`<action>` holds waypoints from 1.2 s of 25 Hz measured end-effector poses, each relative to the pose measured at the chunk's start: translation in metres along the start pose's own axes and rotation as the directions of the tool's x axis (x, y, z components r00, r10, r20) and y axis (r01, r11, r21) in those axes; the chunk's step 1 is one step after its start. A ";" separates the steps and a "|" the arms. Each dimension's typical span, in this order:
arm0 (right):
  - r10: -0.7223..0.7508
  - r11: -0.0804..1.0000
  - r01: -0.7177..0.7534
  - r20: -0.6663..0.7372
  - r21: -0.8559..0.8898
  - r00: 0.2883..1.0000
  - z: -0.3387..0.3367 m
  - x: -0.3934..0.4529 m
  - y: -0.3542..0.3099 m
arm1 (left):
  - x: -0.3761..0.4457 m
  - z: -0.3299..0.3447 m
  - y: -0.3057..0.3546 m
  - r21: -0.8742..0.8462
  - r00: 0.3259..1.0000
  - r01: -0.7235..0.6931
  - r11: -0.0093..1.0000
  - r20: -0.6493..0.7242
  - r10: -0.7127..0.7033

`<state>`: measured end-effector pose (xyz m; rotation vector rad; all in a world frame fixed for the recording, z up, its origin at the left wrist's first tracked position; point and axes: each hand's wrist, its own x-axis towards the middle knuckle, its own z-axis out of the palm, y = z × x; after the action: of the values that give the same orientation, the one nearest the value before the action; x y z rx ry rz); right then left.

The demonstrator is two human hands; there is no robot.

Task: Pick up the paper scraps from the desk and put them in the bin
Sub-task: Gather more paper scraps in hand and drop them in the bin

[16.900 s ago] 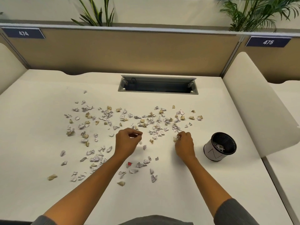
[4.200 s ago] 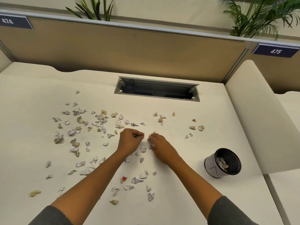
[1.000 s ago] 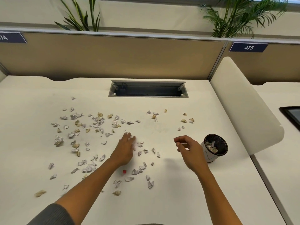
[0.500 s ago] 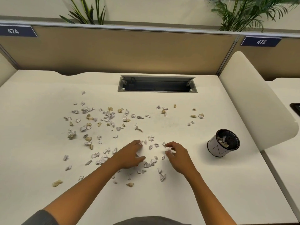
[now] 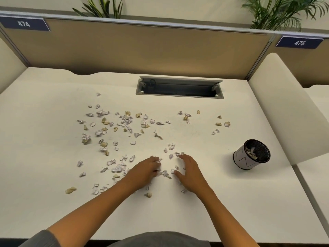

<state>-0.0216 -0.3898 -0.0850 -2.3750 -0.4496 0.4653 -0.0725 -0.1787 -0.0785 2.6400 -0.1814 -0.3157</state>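
Many small crumpled paper scraps point(image 5: 124, 122), white and tan, lie scattered over the white desk point(image 5: 44, 139), mostly left of centre. A few more scraps point(image 5: 221, 123) lie at the right. The bin point(image 5: 243, 162), a small black mesh cup with a white sleeve, stands at the right with scraps inside. My left hand point(image 5: 144, 172) rests palm down on the desk, fingertips bent onto a small cluster of scraps point(image 5: 165, 172). My right hand point(image 5: 189, 172) lies spread on the other side of that cluster, thumb apart from the fingers. Neither hand lifts anything.
A grey cable tray opening point(image 5: 179, 87) is sunk into the desk at the back. A tan partition point(image 5: 142, 50) closes the far side, and a cream side divider point(image 5: 284, 107) rises just right of the bin. Another desk lies beyond it.
Both hands have dropped lower onto the desk and drawn nearer each other around the scraps between them. The scraps beside the fingers have shifted slightly.
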 end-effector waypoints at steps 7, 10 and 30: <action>-0.036 0.993 0.044 0.067 -0.108 0.997 0.029 -0.015 -0.013 | -0.003 0.012 -0.009 0.135 0.998 0.048 0.990 -0.045 -0.042; -0.109 0.984 0.111 0.026 -0.138 0.994 0.039 -0.020 -0.017 | -0.005 0.014 -0.009 0.167 0.998 0.051 0.985 -0.040 -0.045; 0.317 0.301 -0.360 0.264 0.883 0.911 0.012 -0.011 -0.021 | 0.004 -0.017 0.020 -0.390 0.923 0.272 0.880 -0.152 -0.353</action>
<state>-0.0404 -0.3729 -0.0771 -1.2814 0.3173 0.7190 -0.0660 -0.1899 -0.0548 2.3020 0.3547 -0.1403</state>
